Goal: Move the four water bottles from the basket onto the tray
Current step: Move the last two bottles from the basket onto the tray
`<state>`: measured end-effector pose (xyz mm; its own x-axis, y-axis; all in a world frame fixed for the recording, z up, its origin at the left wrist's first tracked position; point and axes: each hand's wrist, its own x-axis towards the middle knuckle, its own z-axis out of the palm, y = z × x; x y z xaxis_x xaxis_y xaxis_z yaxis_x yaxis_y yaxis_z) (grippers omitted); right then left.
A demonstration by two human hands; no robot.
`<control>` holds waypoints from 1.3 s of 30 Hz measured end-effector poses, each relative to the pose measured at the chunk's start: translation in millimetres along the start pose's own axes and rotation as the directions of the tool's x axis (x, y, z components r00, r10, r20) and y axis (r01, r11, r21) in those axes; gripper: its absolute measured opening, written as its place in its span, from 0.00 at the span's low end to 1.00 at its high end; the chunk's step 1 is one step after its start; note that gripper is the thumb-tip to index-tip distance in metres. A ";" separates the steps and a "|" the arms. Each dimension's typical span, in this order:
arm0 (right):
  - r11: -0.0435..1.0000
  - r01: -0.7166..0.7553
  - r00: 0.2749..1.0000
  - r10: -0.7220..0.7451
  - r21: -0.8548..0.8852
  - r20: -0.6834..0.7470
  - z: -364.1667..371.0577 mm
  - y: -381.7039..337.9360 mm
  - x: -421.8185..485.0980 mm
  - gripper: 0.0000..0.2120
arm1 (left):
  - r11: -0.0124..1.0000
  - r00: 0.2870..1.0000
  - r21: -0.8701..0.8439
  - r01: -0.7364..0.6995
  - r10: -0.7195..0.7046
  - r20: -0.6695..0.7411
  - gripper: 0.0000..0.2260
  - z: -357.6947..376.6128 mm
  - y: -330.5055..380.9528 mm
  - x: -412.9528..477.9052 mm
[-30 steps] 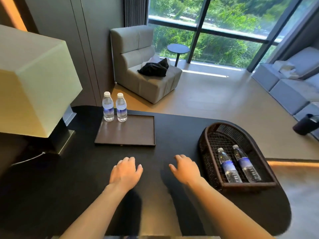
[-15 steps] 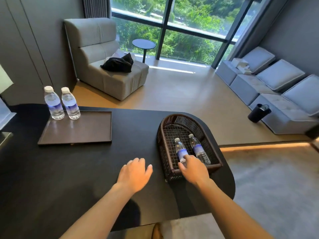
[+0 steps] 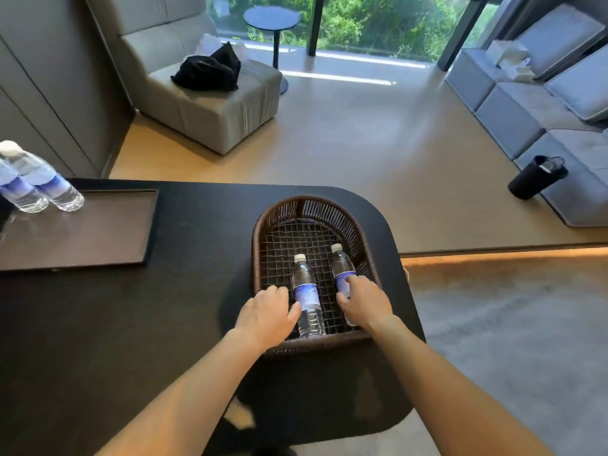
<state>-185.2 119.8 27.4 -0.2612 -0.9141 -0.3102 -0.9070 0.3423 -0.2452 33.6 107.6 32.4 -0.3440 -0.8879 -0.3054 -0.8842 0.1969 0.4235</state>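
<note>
Under both my hands sits the dark woven basket (image 3: 263, 232) on the black counter (image 3: 184, 245), and two water bottles lie flat inside it, side by side, caps pointing away from me. My left hand (image 3: 268, 315) reaches over the basket's near rim, palm down, fingers curled loosely; its thumb touches the side of the left bottle in the basket (image 3: 307, 296) near the blue label, but the fingers are not wrapped around it, so the hand is partly spread rather than pinching. My right hand (image 3: 363, 302) lies on top of the right bottle in the basket (image 3: 342, 269), covering its lower half, with the fingers curved down over the label; whether they have actually closed around the bottle I cannot tell, since the hand hides the far side. Well off to the left of my left hand, the brown tray (image 3: 98, 232) lies flat on the counter, and the two bottles on the tray (image 3: 36, 179) stand upright at its far left corner, touching each other, blurred at the edge of my view. Beyond the counter stands a grey armchair (image 3: 210, 103)
</note>
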 end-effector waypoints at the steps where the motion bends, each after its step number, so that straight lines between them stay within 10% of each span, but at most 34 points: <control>1: 1.000 0.005 1.000 -0.005 0.009 0.025 1.4 4.5 9.8 0.15 | 1.000 1.000 0.007 0.017 -0.017 0.017 0.19 4.6 4.4 7.4; 24: 0.951 -0.113 0.944 0.012 0.288 0.331 47.8 18.5 124.0 0.29 | 0.759 0.841 -0.364 0.539 -0.510 0.182 0.31 69.7 29.5 136.8; 39: 0.781 -0.156 0.954 -0.039 0.605 0.296 24.0 32.0 93.1 0.22 | 0.669 0.850 -0.597 0.443 -0.525 0.044 0.15 47.8 23.8 106.7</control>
<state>-230.6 50.9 -31.4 -0.1162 -0.8214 -0.5584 -0.4673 0.5413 -0.6990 -39.3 37.4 -30.9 0.1578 -0.8400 -0.5191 -0.5550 -0.5102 0.6570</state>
